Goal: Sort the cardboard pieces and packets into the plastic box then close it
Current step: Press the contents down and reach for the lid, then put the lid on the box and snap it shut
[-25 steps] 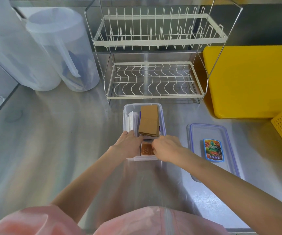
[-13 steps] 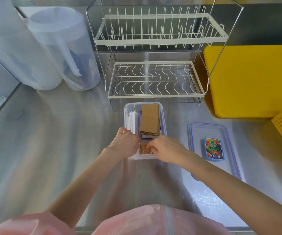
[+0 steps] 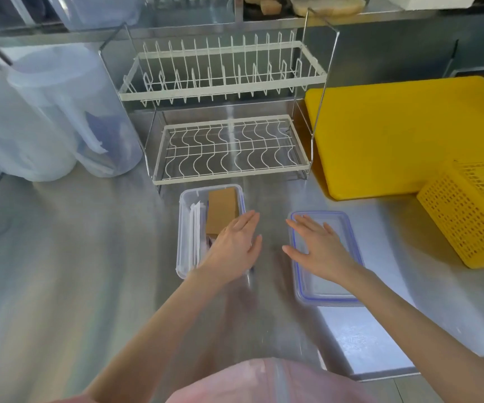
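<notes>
Both grips spread flat, fingers straight, nothing pinched. Left hand (image 3: 236, 245) sits at centre frame over the near right part of the plastic box (image 3: 183, 228), palm down; contact with the contents cannot be told through motion blur. Right hand (image 3: 321, 247) lies just right of centre over the lid (image 3: 348, 228), fingers fanned; whether it presses the lid or hovers cannot be told.

Box is uncovered, on the steel table (image 3: 60, 271), directly below the dish rack (image 3: 226, 112) in the frame. Inside: brown cardboard pieces (image 3: 222, 209) stacked along the right side, white packets (image 3: 196, 228) standing on edge along the left. Near end of the box hidden by the left hand.

Lid is clear with a blue rim, flat on the table just beside the box, a strip of bare steel between them.

Upper left: two translucent plastic jugs (image 3: 60, 112). Right side: yellow cutting board (image 3: 409, 135), and a yellow perforated basket (image 3: 467, 216) overlapping its lower right corner. Pink clothing (image 3: 264, 382) at the bottom edge.
</notes>
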Available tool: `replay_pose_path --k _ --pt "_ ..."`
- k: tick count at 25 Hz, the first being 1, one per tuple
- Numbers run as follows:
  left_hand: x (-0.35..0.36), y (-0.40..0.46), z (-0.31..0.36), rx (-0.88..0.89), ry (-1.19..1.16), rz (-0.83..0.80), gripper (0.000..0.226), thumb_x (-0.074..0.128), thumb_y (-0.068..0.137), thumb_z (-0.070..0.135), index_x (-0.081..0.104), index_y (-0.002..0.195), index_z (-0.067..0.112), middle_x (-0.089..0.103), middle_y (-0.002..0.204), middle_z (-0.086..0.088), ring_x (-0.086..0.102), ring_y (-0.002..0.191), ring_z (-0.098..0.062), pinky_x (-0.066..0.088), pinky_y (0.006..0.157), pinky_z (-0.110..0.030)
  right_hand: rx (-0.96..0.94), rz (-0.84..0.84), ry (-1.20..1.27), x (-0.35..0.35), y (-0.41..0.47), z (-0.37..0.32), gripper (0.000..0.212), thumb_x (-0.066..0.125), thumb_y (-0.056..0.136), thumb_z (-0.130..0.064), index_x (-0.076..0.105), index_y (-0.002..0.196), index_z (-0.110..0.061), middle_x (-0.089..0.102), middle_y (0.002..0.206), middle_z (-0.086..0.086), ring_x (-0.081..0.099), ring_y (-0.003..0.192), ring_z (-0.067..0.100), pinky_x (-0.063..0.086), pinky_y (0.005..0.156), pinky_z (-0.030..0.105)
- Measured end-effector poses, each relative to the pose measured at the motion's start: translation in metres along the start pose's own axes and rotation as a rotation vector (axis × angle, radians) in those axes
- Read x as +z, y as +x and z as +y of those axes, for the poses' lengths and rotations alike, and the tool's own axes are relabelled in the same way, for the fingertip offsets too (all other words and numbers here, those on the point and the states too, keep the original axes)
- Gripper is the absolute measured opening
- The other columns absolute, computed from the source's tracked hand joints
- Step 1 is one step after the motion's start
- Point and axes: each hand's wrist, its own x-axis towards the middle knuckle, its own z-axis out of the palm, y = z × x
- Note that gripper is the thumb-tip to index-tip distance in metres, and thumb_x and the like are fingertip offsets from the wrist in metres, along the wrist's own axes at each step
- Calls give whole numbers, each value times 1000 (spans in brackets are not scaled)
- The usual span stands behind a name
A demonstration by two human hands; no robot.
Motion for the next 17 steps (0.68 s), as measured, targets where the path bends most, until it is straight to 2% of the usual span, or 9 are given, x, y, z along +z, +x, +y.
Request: replay_pose_path --k 3,7,9,12,17 --pt "27 12 26 -26 -84 -66 52 38 94 20 22 142 5 25 153 -11 23 141 -21 12 109 -19 122 -25 9 -4 -14 38 61 45 89 -41 24 142 -20 17 156 2 12 143 16 9 116 41" --pt "68 21 50 -174 -93 -190 52 40 93 23 24 140 7 35 146 -16 33 134 -31 24 110 -39 228 -38 7 -5 -31 82 60 47 89 -39 27 141 -15 25 153 4 23 140 19 20 113 41" --pt "85 23 57 -269 -91 -235 52 41 91 25 25 138 9 38 142 -14 34 132 -32 26 110 -43 270 -26 42 -3 -36 99 60 49 89 -37 29 140 -13 29 151 6 28 139 20 27 112 38" --pt "104 22 61 -402 -102 -259 56 40 91 26 18 140 8 30 147 -13 22 139 -29 19 112 -44 342 -25 31 6 -43 115 60 48 89 -34 29 139 -7 28 151 9 25 140 20 26 113 37" --pt "120 14 60 -392 -88 -232 64 39 92 28 6 143 9 13 156 -7 1 145 -26 7 116 -44 340 -5 101 19 -45 116 43 49 88 -27 46 123 -3 45 132 16 41 124 27 37 103 42"
